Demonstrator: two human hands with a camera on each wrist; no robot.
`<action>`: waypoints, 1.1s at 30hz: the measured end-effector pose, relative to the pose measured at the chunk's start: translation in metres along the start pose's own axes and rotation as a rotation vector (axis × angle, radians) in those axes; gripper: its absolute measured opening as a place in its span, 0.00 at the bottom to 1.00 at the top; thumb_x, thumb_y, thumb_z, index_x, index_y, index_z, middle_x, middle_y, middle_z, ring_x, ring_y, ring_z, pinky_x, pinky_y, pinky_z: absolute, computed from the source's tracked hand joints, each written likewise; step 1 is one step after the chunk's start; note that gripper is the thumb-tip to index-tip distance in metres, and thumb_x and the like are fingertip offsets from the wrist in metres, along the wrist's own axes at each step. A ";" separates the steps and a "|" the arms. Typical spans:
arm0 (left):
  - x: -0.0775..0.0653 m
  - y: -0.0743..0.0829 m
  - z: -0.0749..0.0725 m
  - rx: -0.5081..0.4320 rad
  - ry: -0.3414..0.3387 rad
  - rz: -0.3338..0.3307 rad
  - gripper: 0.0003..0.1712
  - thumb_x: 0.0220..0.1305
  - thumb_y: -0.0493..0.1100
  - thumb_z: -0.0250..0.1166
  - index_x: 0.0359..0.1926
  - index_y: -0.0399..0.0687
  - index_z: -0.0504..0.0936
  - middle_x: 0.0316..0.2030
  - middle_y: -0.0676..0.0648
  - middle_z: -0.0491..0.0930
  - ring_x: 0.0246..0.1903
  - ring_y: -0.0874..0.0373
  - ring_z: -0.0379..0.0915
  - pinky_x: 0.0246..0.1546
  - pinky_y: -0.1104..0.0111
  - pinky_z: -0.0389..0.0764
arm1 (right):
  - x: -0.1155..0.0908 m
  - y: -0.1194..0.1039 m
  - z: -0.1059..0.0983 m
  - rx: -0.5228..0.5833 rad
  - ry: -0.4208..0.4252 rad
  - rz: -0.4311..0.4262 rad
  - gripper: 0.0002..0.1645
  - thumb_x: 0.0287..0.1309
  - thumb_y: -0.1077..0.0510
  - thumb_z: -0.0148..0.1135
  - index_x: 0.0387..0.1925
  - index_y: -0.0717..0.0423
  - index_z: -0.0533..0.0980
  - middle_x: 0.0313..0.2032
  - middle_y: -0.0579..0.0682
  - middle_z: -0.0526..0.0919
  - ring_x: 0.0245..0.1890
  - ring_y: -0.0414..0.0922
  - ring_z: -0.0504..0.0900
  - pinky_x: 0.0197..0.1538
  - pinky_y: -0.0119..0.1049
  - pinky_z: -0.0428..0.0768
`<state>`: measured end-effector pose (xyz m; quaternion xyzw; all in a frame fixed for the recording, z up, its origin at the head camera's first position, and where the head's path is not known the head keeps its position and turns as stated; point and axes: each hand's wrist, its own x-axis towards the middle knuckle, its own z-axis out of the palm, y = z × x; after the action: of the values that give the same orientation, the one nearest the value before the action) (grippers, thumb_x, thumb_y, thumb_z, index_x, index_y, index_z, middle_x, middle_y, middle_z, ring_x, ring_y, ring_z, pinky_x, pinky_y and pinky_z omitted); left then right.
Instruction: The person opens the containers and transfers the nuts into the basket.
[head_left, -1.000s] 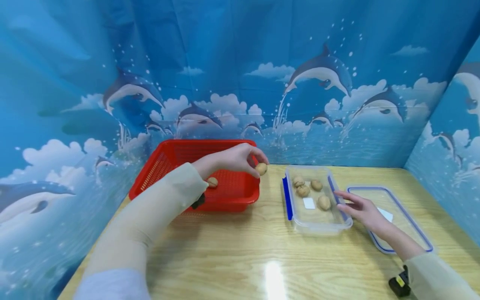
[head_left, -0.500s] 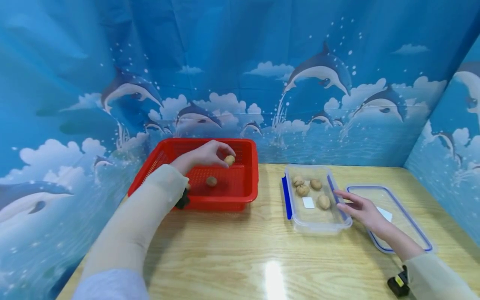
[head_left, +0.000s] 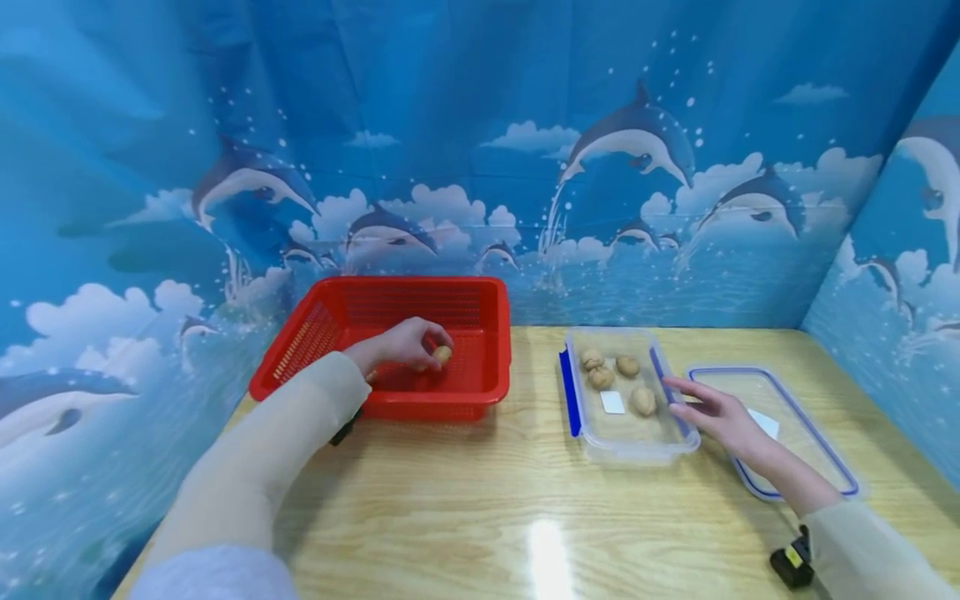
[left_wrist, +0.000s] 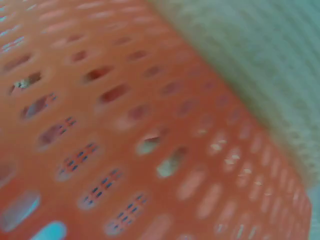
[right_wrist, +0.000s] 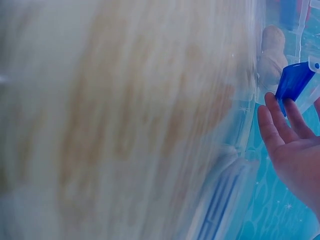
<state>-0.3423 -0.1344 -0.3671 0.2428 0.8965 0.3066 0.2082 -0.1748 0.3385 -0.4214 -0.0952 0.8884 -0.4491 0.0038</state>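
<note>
Low inside the red plastic basket, my left hand pinches a walnut between thumb and fingertips. The left wrist view holds only the basket's slotted wall and some sleeve; the hand is hidden there. My right hand rests its extended fingers against the right side of a clear lidless box. In the right wrist view those fingers touch the box's blue latch. Several walnuts lie in the box, next to a small white square.
A clear lid with a blue seal lies right of the box, partly behind the right forearm. Under the left wrist, part of another walnut shows in the basket. A dolphin-print curtain backs the wooden table.
My left hand has carried the walnut leftward from beyond the basket's right rim, then lowered it into the basket. The right hand keeps its place at the box.
</note>
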 end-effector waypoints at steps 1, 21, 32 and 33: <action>0.000 -0.002 0.003 0.012 -0.002 0.002 0.22 0.58 0.35 0.71 0.55 0.42 0.80 0.47 0.47 0.78 0.45 0.50 0.73 0.44 0.63 0.80 | 0.000 0.000 0.000 0.002 -0.001 -0.003 0.32 0.72 0.54 0.53 0.70 0.66 0.60 0.67 0.69 0.61 0.62 0.66 0.66 0.49 0.18 0.68; -0.005 -0.006 0.025 0.018 -0.003 -0.041 0.24 0.55 0.37 0.73 0.54 0.48 0.82 0.46 0.50 0.78 0.48 0.51 0.71 0.47 0.61 0.79 | -0.002 0.000 0.001 0.023 0.008 -0.030 0.31 0.71 0.56 0.53 0.69 0.68 0.61 0.66 0.70 0.63 0.60 0.66 0.67 0.49 0.19 0.69; -0.005 0.016 0.010 -0.011 0.081 0.021 0.29 0.57 0.40 0.73 0.60 0.44 0.77 0.52 0.44 0.77 0.51 0.49 0.71 0.47 0.60 0.79 | -0.001 0.002 0.001 0.017 0.010 -0.015 0.32 0.71 0.55 0.53 0.69 0.66 0.61 0.66 0.68 0.62 0.61 0.66 0.67 0.50 0.19 0.69; -0.004 0.021 0.008 -0.008 0.102 0.040 0.29 0.57 0.40 0.73 0.60 0.44 0.77 0.53 0.44 0.77 0.51 0.49 0.71 0.48 0.59 0.79 | -0.001 0.001 0.001 0.015 0.009 -0.013 0.32 0.71 0.54 0.53 0.69 0.66 0.61 0.67 0.68 0.62 0.61 0.66 0.67 0.50 0.19 0.69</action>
<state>-0.3285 -0.1192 -0.3582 0.2439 0.8997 0.3261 0.1572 -0.1740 0.3389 -0.4230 -0.0990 0.8844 -0.4561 -0.0026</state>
